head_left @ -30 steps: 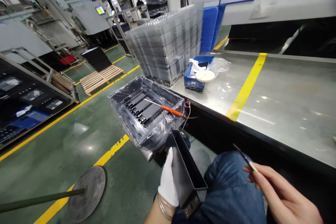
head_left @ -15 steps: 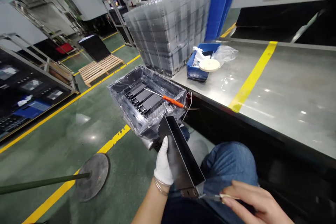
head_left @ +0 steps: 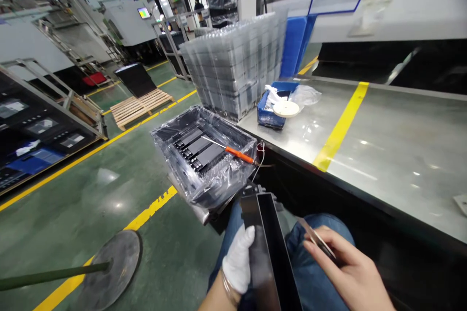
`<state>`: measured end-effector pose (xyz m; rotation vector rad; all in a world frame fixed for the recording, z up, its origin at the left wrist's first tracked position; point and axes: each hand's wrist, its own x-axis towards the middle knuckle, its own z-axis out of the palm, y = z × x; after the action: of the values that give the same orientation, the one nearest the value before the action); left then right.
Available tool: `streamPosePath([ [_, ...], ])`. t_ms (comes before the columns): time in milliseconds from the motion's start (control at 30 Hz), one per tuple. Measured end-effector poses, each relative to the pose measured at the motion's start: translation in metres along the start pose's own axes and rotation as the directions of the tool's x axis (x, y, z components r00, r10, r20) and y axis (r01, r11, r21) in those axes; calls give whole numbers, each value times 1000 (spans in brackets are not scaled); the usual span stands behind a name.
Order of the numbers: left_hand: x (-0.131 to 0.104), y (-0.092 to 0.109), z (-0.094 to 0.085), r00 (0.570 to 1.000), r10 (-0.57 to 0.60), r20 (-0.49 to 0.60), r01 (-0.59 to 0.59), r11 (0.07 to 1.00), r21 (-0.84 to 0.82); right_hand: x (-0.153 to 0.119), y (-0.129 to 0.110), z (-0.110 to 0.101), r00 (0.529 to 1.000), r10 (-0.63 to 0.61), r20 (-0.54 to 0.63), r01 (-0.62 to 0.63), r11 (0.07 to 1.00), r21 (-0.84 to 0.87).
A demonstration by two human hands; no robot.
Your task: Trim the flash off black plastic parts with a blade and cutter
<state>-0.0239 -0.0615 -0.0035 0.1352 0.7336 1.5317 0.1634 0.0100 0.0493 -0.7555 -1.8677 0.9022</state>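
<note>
Gripping: the gloved left hand [head_left: 239, 262] is clamped around a long dark metal channel [head_left: 268, 248], propped on the seated person's lap at near centre, open end pointing far.
Right hand: the bare right hand [head_left: 345, 272] pinches a thin flat blade-like tool [head_left: 316, 239] between its fingers, just right of the channel and not touching it.
Step in hand: by the look of it, working the channel's edge with the tool, the tool now poised between passes.
Next move: it would call for bringing the tip to the channel's rim while the left hand keeps the piece steady.
Beyond: a plastic-lined tray [head_left: 204, 155] of dark parts, an orange-handled screwdriver [head_left: 233, 151] across it.
Right: a steel table [head_left: 394, 155] with a yellow stripe, a blue bin [head_left: 269, 115] at its far left.
</note>
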Motion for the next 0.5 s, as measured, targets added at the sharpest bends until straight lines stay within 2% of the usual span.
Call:
streamPosePath([
  [67, -3, -8, 4, 996, -25, 89, 21, 999, 46, 8, 0, 12, 996, -36, -80, 37, 999, 11],
  [167, -3, -14, 14, 973, -96, 208, 85, 994, 61, 14, -2, 22, 993, -81, -86, 82, 997, 10],
  [300, -1, -10, 36, 953, -175, 246, 171, 984, 39, 13, -7, 24, 986, -145, -82, 144, 989, -16],
  [367, 1, -7, 43, 924, -255, 285, 257, 966, 29, 11, -11, 22, 984, -173, -42, 172, 985, -30],
  [433, 2, -3, 45, 871, -363, 330, 383, 924, 5, 10, -16, 19, 982, -187, 26, 188, 982, -23],
  [500, 2, 2, 43, 833, -448, 324, 469, 883, 14, 13, -22, 11, 975, -190, 116, 192, 981, -6],
])
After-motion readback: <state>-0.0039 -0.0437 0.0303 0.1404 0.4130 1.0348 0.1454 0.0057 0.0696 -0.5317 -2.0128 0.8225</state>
